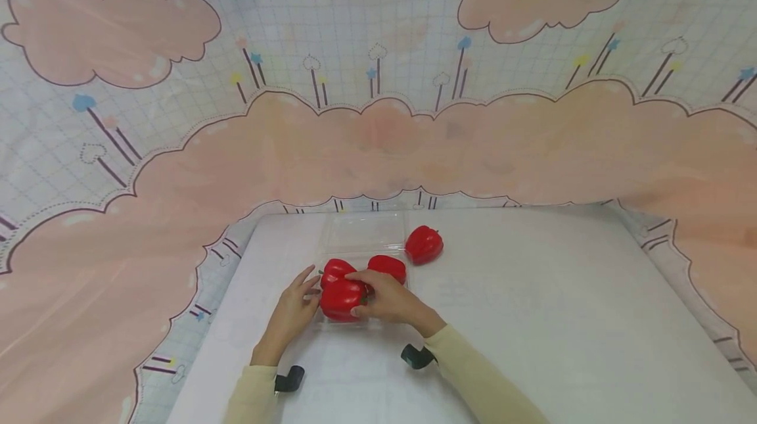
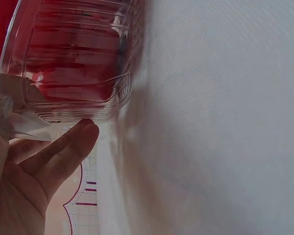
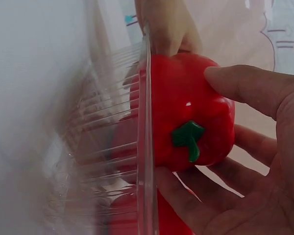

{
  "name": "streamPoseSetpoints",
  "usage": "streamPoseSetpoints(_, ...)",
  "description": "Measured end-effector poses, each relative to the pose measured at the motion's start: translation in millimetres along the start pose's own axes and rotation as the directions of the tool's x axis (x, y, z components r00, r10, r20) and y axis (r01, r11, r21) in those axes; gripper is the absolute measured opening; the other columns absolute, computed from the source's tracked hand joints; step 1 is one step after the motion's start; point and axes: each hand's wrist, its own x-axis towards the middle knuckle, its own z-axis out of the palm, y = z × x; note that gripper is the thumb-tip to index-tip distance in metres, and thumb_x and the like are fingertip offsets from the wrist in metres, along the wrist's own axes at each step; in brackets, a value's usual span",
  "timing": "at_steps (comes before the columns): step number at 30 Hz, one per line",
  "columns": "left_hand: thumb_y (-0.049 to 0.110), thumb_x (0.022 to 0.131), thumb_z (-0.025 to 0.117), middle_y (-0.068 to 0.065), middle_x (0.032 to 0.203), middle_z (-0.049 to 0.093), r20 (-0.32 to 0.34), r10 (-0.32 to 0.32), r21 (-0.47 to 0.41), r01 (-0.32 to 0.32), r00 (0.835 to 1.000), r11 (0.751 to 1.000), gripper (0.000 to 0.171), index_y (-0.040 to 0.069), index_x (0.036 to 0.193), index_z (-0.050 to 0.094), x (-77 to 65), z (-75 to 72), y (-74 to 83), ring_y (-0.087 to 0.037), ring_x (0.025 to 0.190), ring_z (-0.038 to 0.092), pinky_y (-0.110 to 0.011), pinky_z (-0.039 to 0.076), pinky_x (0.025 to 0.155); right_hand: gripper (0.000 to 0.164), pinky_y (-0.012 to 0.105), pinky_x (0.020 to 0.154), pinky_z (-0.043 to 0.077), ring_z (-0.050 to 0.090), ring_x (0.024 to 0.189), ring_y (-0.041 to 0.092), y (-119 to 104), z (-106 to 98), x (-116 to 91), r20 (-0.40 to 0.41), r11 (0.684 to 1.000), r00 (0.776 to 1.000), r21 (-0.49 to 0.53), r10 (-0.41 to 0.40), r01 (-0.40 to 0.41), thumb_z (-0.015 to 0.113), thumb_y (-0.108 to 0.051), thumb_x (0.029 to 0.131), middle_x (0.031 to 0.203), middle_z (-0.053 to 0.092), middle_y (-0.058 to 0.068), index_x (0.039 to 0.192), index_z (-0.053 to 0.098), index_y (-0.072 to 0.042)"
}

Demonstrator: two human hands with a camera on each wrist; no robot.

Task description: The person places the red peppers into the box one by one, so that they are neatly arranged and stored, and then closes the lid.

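Note:
A clear plastic container with its lid open holds several red bell peppers. My right hand grips the nearest bell pepper, thumb on one side and fingers around the other; its green stem points toward my palm. That pepper rises above the container's rim in the right wrist view. At the container's left edge, my left hand straddles the rim, its fingers against the outer wall and its thumb on the inner side. Two other bell peppers sit beside and behind, a left one and a right one.
Behind the container's right side, another red bell pepper lies on the white table. The transparent lid lies folded back toward the far edge. A patterned cloth hangs behind the table.

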Motion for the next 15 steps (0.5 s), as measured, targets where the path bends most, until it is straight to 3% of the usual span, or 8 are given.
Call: streamPoseSetpoints(15, 0.008, 0.09, 0.064, -0.014, 0.15, 0.047, 0.008, -0.008, -0.005, 0.008, 1.0, 1.0, 0.05, 0.005, 0.139, 0.055, -0.4, -0.1, -0.6, -0.031, 0.107, 0.07, -0.041, 0.06, 0.086, 0.071, 0.021, 0.087, 0.056, 0.054, 0.122, 0.018, -3.1, -8.1, -0.1, 0.053, 0.998, 0.998, -0.036, -0.043, 0.045, 0.079, -0.022, 0.08, 0.137, 0.057, 0.0, 0.144, 0.049, -0.021)
